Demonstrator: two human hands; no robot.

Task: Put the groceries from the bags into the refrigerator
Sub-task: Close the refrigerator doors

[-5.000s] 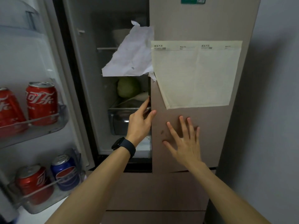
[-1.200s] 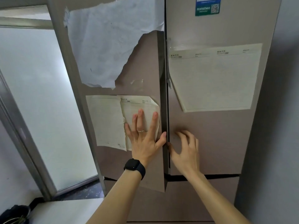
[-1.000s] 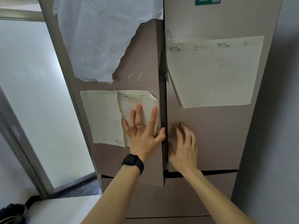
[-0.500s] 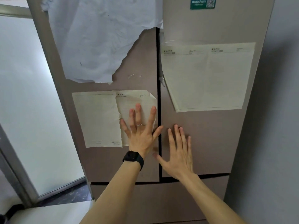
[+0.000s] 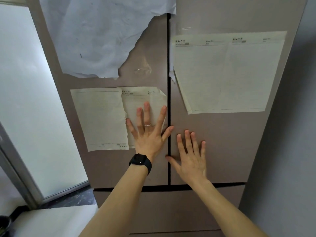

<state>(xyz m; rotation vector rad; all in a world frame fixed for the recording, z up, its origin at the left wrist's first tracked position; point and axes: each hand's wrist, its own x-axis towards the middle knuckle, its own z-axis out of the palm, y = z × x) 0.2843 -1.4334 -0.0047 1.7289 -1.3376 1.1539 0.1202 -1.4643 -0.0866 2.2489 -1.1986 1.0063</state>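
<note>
1. The refrigerator [image 5: 222, 142] stands straight ahead of the person. Both upper doors sit flush, and the dark seam [image 5: 169, 100] between them is narrow and even. No groceries and no bags are in sight, so whatever went in is hidden behind the doors.
2. The left hand [image 5: 148, 134] is spread flat and holds nothing. Its palm is on the left door [image 5: 109, 168], its fingers lie over a lined sheet [image 5: 143, 100] taped there, and its thumb reaches to the seam (there is a black watch [image 5: 140, 161] on that wrist).
3. The right hand [image 5: 191, 158] is also flat, with straight fingers and nothing in it. It presses on the right door [image 5: 230, 151] just beside the seam, a little lower than the other hand.
4. I'd say this is the shutting step, with both palms pushing the doors home so they seal.
5. The next move looks simple: lift both palms and see that neither door springs back. If a bag waits somewhere, the person must turn away to find it. Only a corner of the white counter [image 5: 56, 219] shows, low on the left.
</note>
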